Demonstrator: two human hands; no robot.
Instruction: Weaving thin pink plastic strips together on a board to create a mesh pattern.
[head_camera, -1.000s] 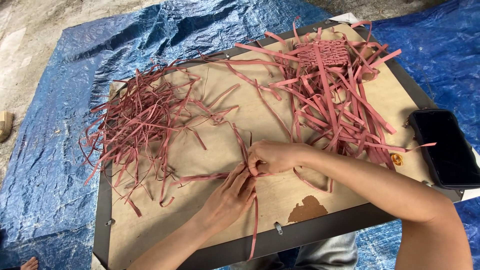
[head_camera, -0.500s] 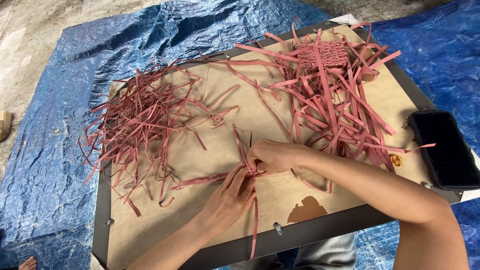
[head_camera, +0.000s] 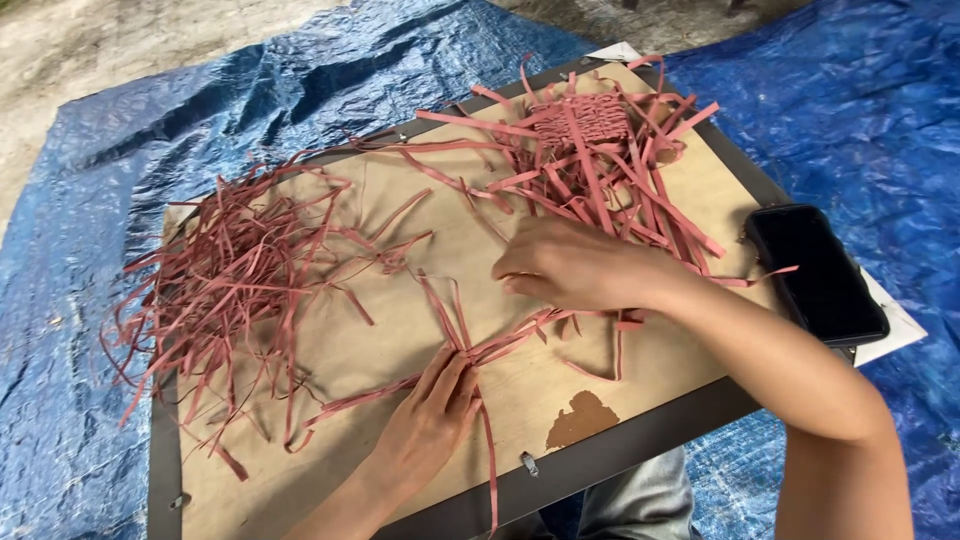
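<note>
My left hand (head_camera: 430, 420) lies flat on a wooden board (head_camera: 520, 395), its fingertips pressing down a small bunch of crossed pink strips (head_camera: 470, 352) near the front edge. My right hand (head_camera: 575, 265) rests higher on the board with curled fingers, just below a tangle of strips that trails from a small woven pink mat (head_camera: 585, 125) at the far right corner. A long strip runs from the crossed bunch to beneath my right wrist. Whether the right fingers pinch a strip is hidden.
A big loose heap of pink strips (head_camera: 240, 270) covers the board's left half. A black phone (head_camera: 815, 270) lies on white paper (head_camera: 890, 325) at the board's right edge. A crumpled blue tarp (head_camera: 300, 90) spreads under everything; bare ground shows at the far left.
My right hand has lifted off the crossed bunch and moved up and to the right towards the woven mat. My left hand has stayed on the bunch.
</note>
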